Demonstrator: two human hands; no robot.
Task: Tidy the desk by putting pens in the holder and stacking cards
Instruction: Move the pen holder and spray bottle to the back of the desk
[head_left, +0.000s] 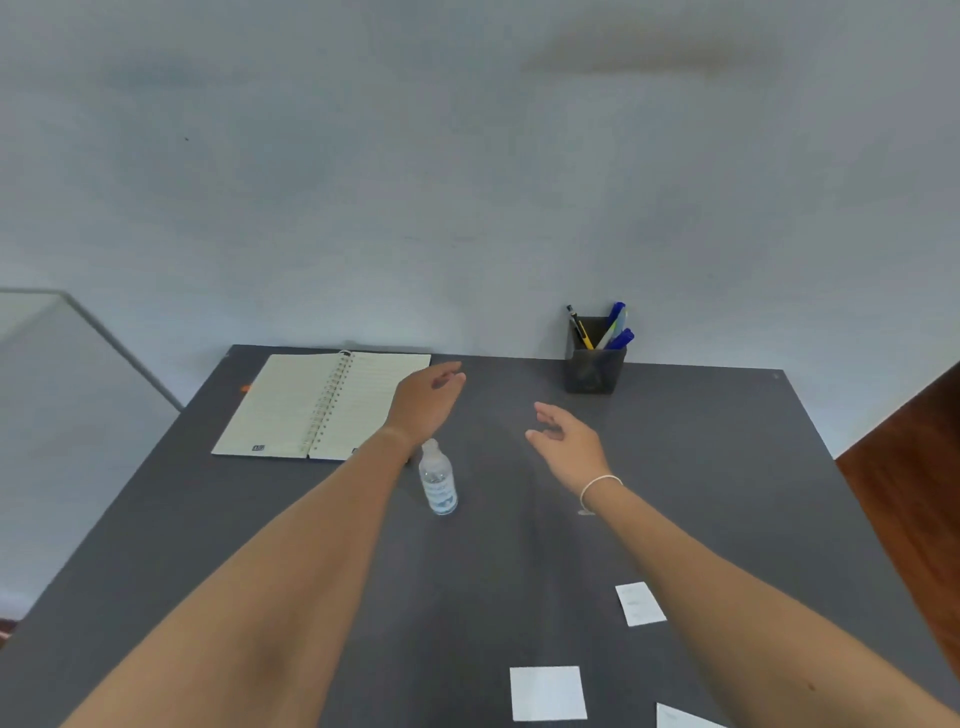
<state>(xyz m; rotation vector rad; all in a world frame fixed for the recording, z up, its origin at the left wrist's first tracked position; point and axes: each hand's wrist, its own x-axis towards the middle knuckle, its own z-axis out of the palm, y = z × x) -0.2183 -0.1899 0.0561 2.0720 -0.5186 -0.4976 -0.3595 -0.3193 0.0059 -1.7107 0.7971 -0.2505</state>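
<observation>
A dark pen holder (595, 370) stands at the back of the desk, against the wall, with several pens (613, 327) in it. Three white cards lie apart near the front edge: one (640, 604) beside my right forearm, a square one (548, 693) nearer me, and a third (680, 718) cut off by the frame's bottom. My left hand (423, 400) hovers over the mid-desk with relaxed fingers, holding nothing. My right hand (566, 441) is stretched forward below the holder, fingers loose and empty.
An open spiral notebook (322, 405) lies at the back left of the grey desk (727, 467). A small clear bottle (439, 478) stands just under my left wrist. A wall runs behind the desk; a brown wooden surface (909, 493) lies to the right.
</observation>
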